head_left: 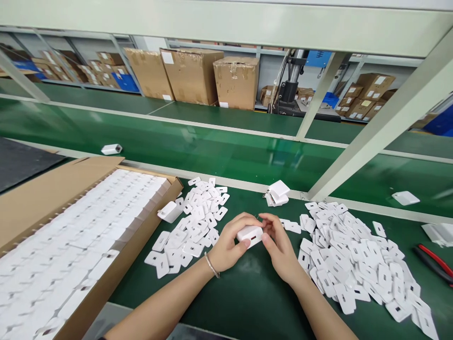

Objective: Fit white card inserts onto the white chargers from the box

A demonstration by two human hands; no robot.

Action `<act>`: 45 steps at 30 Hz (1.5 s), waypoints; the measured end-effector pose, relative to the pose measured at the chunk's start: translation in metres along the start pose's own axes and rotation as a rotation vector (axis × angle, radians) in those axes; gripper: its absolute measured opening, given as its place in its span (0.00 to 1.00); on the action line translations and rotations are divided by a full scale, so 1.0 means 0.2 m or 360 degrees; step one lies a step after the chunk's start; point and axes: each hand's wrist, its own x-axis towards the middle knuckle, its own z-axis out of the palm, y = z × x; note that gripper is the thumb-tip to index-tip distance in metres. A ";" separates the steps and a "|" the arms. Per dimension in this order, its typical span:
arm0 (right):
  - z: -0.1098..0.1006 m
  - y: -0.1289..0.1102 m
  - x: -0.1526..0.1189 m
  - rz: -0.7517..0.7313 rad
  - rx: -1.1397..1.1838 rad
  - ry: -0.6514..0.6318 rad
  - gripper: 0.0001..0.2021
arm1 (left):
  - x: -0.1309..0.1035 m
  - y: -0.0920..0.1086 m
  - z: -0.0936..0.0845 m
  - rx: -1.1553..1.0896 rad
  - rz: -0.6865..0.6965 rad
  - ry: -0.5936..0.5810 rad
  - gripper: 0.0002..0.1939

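A white USB charger (pixel 249 233) is held over the middle of the green bench, its end with the dark port slot turned toward me. My left hand (pixel 228 243) is closed around it, with the thumb along its near side and the fingers over the top. At its right end, my right hand (pixel 281 248) has a curled thumb and forefinger against the edge. Loose white cover plates with slots lie in a pile (pixel 198 217) to the left and a larger pile (pixel 354 259) to the right. Just beyond my hands rest white chargers (pixel 278 192) with plug pins.
An open cardboard box (pixel 141 231) of tightly packed white chargers stands at left, with one charger (pixel 170 211) by its edge. Red-and-black-handled pliers (pixel 433 262) lie far right. A metal post (pixel 382 118) slants up at right. Large cartons (pixel 191 75) stand behind the green conveyor (pixel 212 151).
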 end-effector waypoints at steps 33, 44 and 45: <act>0.01 0.02 0.02 -0.0001 0.0230 0.0111 0.16 | -0.05 -0.03 0.04 0.0125 -0.0046 -0.0049 0.22; 0.01 0.02 0.03 0.0132 0.0279 0.0089 0.18 | -0.04 -0.04 0.03 0.0226 -0.0105 -0.0133 0.22; 0.01 0.01 0.03 0.0129 0.0285 0.0087 0.18 | -0.04 -0.04 0.03 0.0234 -0.0106 -0.0147 0.23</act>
